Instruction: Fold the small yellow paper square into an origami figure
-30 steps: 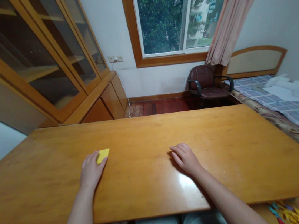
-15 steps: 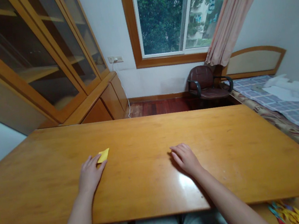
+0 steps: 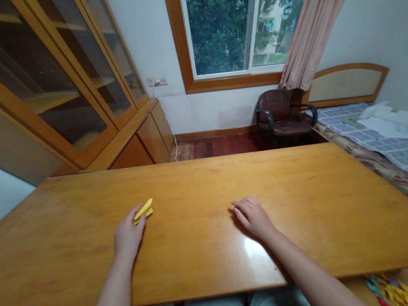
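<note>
Yellow sheet (image 3: 145, 209), bunched into a fold, is over the left part of the wooden table (image 3: 195, 251) in my head view. My left hand (image 3: 129, 235) pinches it between thumb and fingers. Well to the right, my right hand (image 3: 254, 217) is half open, fingers loosely curled. Beyond the far edge, at right, stands a brown chair (image 3: 277, 106).

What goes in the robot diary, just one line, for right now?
left hand: holding bent yellow piece | right hand: nothing seen in it | table: beneath both hands
</note>
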Motion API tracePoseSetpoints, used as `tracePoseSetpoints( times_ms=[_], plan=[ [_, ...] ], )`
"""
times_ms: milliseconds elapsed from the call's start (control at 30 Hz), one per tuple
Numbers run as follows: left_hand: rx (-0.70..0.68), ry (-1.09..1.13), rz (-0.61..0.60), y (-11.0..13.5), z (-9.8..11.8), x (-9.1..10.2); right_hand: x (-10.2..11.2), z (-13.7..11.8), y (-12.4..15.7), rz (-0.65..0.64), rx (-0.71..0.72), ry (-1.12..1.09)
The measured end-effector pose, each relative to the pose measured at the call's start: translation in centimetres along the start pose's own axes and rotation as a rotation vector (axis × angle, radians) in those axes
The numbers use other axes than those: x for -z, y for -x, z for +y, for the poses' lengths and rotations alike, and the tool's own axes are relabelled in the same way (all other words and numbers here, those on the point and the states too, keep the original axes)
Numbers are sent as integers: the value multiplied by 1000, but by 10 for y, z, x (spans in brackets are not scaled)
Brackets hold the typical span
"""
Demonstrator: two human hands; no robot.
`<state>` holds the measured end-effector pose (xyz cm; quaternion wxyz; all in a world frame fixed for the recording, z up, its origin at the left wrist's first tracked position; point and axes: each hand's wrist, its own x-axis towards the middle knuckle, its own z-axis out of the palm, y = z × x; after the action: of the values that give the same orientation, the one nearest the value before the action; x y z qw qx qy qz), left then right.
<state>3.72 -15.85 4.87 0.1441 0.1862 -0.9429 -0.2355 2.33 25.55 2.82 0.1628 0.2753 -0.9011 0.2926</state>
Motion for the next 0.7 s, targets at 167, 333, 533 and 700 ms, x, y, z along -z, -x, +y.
tracePoseSetpoints(
  times_ms=[167, 333, 533, 700],
  plan=[
    [4, 580, -216, 12, 43, -13, -2, 1, 1, -7, -10, -8],
    [39, 881, -487, 41, 89, -36, -3, 2, 2, 2, -22, -79],
    [17, 978, -739, 69, 126, -58, -6, -5, 1, 6, -69, -344],
    [-6, 1098, -943, 73, 140, -63, -3, -10, -5, -20, -17, -430]
  ],
)
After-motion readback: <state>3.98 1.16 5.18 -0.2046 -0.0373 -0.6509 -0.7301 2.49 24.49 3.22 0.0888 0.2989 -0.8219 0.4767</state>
